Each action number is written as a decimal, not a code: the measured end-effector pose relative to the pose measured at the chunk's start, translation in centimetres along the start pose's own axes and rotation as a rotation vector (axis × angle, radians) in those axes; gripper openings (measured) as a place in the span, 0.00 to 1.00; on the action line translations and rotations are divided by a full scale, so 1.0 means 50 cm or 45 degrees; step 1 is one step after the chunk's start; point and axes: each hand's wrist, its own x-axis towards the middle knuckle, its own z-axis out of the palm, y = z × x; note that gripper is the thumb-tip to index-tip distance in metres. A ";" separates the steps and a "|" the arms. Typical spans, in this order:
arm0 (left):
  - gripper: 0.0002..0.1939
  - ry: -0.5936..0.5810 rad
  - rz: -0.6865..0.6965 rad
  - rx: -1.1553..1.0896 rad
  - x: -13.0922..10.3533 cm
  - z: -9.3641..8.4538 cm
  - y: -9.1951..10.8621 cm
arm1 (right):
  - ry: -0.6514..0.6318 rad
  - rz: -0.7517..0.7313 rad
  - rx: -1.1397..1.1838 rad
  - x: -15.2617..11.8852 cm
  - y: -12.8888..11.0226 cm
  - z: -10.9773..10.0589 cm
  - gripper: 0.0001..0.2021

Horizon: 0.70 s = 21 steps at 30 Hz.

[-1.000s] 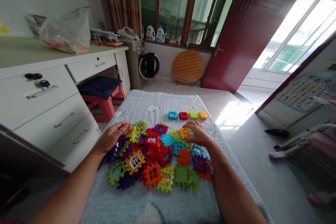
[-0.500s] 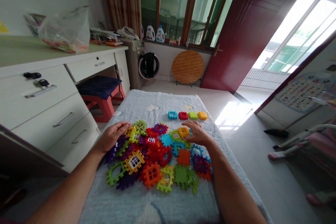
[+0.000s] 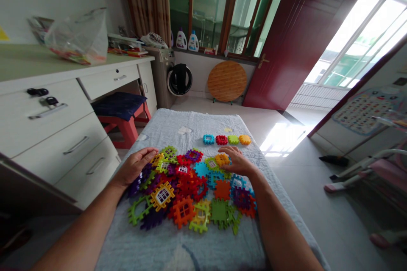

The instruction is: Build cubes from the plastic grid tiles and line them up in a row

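A pile of colourful notched plastic pieces lies on the cloth-covered table point(image 3: 187, 125), with a red piece point(image 3: 187, 185) near its middle. My left hand point(image 3: 136, 166) rests at the pile's left edge, fingers extended beside a yellow piece point(image 3: 157, 159), holding nothing. At the right side, my right hand point(image 3: 237, 161) is open, its fingers spread by an orange-yellow piece point(image 3: 222, 159). Behind the pile stand a blue block point(image 3: 208, 139), a red block point(image 3: 221, 139), a green block point(image 3: 233, 139) and a yellow block point(image 3: 244, 139) in a row.
To the left are a white desk point(image 3: 73, 76) with a plastic bag point(image 3: 79, 38) on it and a red stool point(image 3: 124, 129) with a dark cushion. Farther back are a washing machine point(image 3: 163, 76), a round wooden board point(image 3: 227, 81) and a red door point(image 3: 295, 38).
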 end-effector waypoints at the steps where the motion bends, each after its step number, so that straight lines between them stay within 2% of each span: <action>1: 0.31 0.003 0.002 0.008 0.000 0.000 0.001 | -0.002 0.009 0.000 0.001 0.002 0.002 0.28; 5: 0.31 -0.020 0.013 0.073 -0.001 0.001 0.005 | -0.034 0.046 -0.006 0.006 0.004 0.008 0.26; 9: 0.31 -0.030 0.033 0.134 -0.004 0.002 0.012 | -0.024 0.059 -0.005 0.009 0.002 0.008 0.28; 16: 0.29 -0.011 0.055 0.140 -0.006 0.005 0.018 | 0.003 0.010 0.017 0.005 0.009 0.010 0.29; 21: 0.29 -0.038 0.052 0.143 -0.004 0.004 0.012 | -0.015 0.044 0.029 0.010 0.011 0.014 0.26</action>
